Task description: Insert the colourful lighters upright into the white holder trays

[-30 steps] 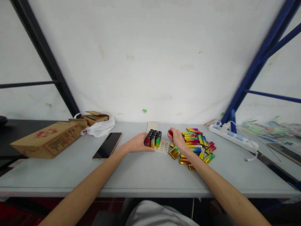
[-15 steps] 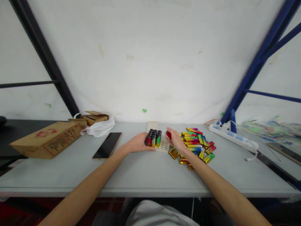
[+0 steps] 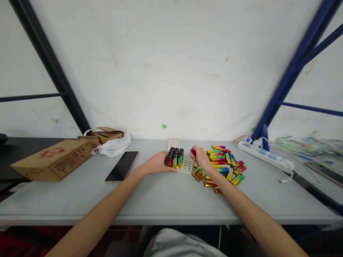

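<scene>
A group of colourful metallic lighters [image 3: 180,161] with black tops stands upright in the left part of a pale tray with round cells [image 3: 187,165]. My left hand [image 3: 158,162] is curved round the left side of this group, thumb along the tray's front edge, steadying it. Just right of the tray and above table level, my right hand [image 3: 200,157] has its fingers closed on a red lighter [image 3: 193,152]; the fingers hide part of it. Beside and behind that hand lies a loose pile of shiny lighters [image 3: 221,165] in gold, red, green and blue.
Another pale tray [image 3: 173,143] lies behind, towards the wall. On the left are a phone [image 3: 122,166], a white plastic bag [image 3: 114,146] and a cardboard box [image 3: 57,159]. A white power strip [image 3: 265,156] with cables lies at the right, near a blue metal post [image 3: 292,71].
My right hand, with the red lighter in it, has shifted very slightly to the right. The left hand has stayed in place against the standing lighters.
</scene>
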`<state>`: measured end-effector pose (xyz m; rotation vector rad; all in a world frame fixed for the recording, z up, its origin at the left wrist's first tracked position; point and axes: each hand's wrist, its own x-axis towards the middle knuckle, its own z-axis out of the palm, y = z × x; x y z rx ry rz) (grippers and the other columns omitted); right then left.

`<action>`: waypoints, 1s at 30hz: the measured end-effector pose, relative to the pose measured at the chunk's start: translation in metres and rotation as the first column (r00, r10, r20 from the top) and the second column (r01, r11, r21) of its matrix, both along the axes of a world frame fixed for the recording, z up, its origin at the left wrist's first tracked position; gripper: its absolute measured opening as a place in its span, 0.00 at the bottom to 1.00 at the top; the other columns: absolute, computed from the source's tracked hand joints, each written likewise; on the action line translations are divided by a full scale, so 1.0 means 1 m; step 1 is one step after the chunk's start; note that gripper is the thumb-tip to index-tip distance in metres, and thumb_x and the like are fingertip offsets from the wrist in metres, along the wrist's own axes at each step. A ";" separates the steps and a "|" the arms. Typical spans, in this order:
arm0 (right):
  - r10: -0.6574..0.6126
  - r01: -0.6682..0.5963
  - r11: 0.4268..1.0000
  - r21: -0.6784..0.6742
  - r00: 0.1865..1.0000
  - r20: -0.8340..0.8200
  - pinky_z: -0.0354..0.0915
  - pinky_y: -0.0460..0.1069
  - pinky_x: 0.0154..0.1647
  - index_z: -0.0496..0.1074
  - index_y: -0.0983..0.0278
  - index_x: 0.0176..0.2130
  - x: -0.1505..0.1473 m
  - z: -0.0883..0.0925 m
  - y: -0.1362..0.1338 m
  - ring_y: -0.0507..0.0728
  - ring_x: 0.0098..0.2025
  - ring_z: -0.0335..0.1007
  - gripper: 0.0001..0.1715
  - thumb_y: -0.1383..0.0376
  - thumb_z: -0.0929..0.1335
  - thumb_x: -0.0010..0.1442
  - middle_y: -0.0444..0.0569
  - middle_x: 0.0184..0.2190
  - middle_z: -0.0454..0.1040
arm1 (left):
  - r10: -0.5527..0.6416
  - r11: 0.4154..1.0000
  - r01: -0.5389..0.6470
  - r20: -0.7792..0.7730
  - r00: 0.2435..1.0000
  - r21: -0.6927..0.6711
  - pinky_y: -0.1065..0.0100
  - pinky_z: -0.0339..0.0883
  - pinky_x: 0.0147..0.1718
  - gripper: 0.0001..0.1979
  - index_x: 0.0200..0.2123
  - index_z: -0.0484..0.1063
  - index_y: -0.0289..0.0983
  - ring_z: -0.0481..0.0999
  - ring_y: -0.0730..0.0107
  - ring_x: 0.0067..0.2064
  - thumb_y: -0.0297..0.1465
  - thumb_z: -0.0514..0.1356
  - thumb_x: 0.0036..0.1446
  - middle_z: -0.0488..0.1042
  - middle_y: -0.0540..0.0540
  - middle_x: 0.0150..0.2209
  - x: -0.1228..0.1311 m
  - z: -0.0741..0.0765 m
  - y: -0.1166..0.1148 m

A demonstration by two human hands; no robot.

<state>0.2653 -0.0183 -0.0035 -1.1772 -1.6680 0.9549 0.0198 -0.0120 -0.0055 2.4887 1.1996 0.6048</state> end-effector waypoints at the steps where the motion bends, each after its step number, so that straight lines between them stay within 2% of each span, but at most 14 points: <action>1: -0.013 0.011 0.999 -0.042 0.999 -0.047 0.48 0.48 0.19 0.55 0.58 0.20 -0.001 0.001 0.000 0.51 0.16 0.48 0.31 0.45 0.52 0.67 0.40 0.13 0.52 | 0.002 1.000 -0.002 -0.006 1.000 0.000 0.59 0.71 0.46 0.36 0.49 0.75 0.36 0.78 0.51 0.45 0.57 0.69 0.46 0.80 0.41 0.46 0.000 0.000 0.000; 4: -0.006 -0.018 0.992 -0.122 0.981 -0.193 0.43 0.47 0.17 0.61 0.60 0.23 -0.003 0.004 -0.001 0.50 0.16 0.44 0.35 0.37 0.55 0.65 0.38 0.14 0.50 | 0.007 1.000 -0.007 -0.020 1.000 -0.005 0.59 0.70 0.45 0.36 0.48 0.75 0.35 0.78 0.51 0.44 0.57 0.69 0.46 0.79 0.40 0.45 0.000 0.001 0.000; 7: 0.100 -0.124 0.990 -0.063 0.949 -0.299 0.41 0.46 0.18 0.69 0.62 0.32 -0.003 0.006 -0.001 0.48 0.17 0.42 0.37 0.34 0.58 0.63 0.36 0.18 0.50 | 0.018 1.000 -0.018 -0.024 1.000 -0.007 0.59 0.70 0.43 0.35 0.47 0.75 0.34 0.78 0.52 0.42 0.57 0.69 0.46 0.79 0.40 0.43 0.001 0.001 0.000; 10: 0.178 -0.179 0.984 0.026 0.929 -0.325 0.48 0.46 0.19 0.70 0.62 0.40 -0.002 0.007 -0.002 0.49 0.19 0.48 0.35 0.35 0.59 0.64 0.37 0.21 0.55 | 0.034 0.999 -0.034 -0.021 0.999 -0.011 0.59 0.71 0.43 0.35 0.46 0.75 0.35 0.78 0.52 0.42 0.56 0.70 0.45 0.79 0.40 0.43 0.001 0.002 -0.001; 15: 0.184 -0.156 0.964 0.215 0.976 -0.118 0.64 0.48 0.31 0.69 0.60 0.42 0.001 0.010 -0.007 0.53 0.29 0.65 0.27 0.41 0.59 0.69 0.43 0.29 0.69 | -0.004 1.000 0.005 0.022 1.000 -0.024 0.59 0.72 0.47 0.35 0.50 0.75 0.36 0.78 0.50 0.47 0.53 0.71 0.46 0.80 0.41 0.47 0.001 0.004 -0.003; 18: 0.121 -0.125 0.925 0.358 0.992 0.034 0.66 0.49 0.39 0.70 0.61 0.39 0.002 0.014 -0.012 0.55 0.37 0.68 0.22 0.45 0.65 0.68 0.46 0.34 0.72 | -0.002 1.000 0.003 0.027 1.000 -0.024 0.59 0.72 0.47 0.34 0.51 0.75 0.37 0.79 0.51 0.46 0.52 0.72 0.45 0.80 0.42 0.47 0.001 0.004 -0.003; 20: 0.102 -0.139 0.906 0.399 0.989 0.112 0.65 0.49 0.38 0.70 0.61 0.37 0.002 0.017 -0.016 0.54 0.35 0.68 0.20 0.48 0.66 0.68 0.44 0.31 0.71 | -0.001 1.000 0.001 0.025 1.000 -0.018 0.58 0.72 0.48 0.35 0.52 0.75 0.37 0.79 0.51 0.46 0.51 0.72 0.46 0.80 0.41 0.47 0.001 0.004 -0.003; 23: 0.109 -0.174 0.906 0.387 0.977 0.184 0.62 0.48 0.33 0.68 0.61 0.35 0.001 0.018 -0.021 0.53 0.28 0.65 0.20 0.49 0.66 0.68 0.42 0.25 0.71 | -0.006 1.000 0.006 0.013 1.000 -0.016 0.58 0.72 0.48 0.35 0.52 0.75 0.37 0.79 0.51 0.46 0.52 0.72 0.46 0.80 0.41 0.48 0.001 0.003 -0.003; 30: 0.088 -0.215 0.907 0.362 0.938 0.337 0.57 0.46 0.30 0.66 0.60 0.33 -0.003 0.006 -0.017 0.53 0.25 0.65 0.20 0.49 0.70 0.64 0.43 0.25 0.76 | 0.008 1.000 -0.009 -0.007 1.000 -0.025 0.60 0.72 0.45 0.34 0.50 0.75 0.37 0.79 0.51 0.45 0.54 0.71 0.46 0.80 0.43 0.45 0.002 0.007 -0.005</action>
